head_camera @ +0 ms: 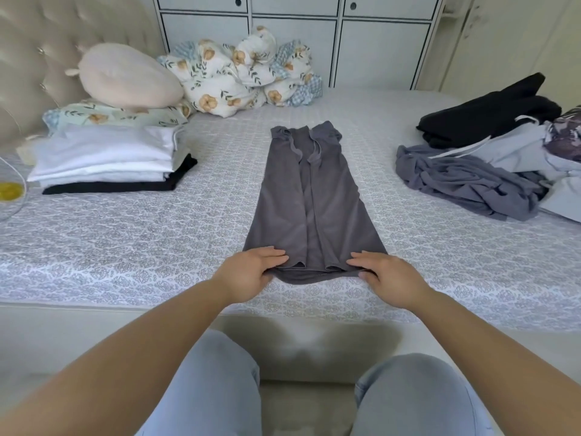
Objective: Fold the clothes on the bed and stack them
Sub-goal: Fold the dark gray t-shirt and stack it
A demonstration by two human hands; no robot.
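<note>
1. The bed (pixel 132 247) fills the room's middle, under a pale patterned cover, with a padded headboard (pixel 34 42) at the left and white cupboards (pixel 295 36) along the far side.
2. A floral quilt (pixel 239 73) is bundled at the far edge; a cream cushion (pixel 125 77) sits on a floral pillow beside it.
3. An unfolded heap (pixel 490 171) of black, grey-blue and pale clothes lies at the right, well apart from the hands.
4. A folded stack (pixel 107 162), white pieces over a black one, sits at the left.
5. The grey shirt (pixel 314 196) lies flat mid-bed, both sides folded inward to a narrow strip. Its long axis runs straight away from the person, collar at the far end, hem nearest.
6. The left hand (pixel 248 272) pinches the hem's left corner, fingers on top, thumb tucked beneath.
7. The right hand (pixel 386 275) holds the right corner the same way, the hem spanning between the two hands.
</note>
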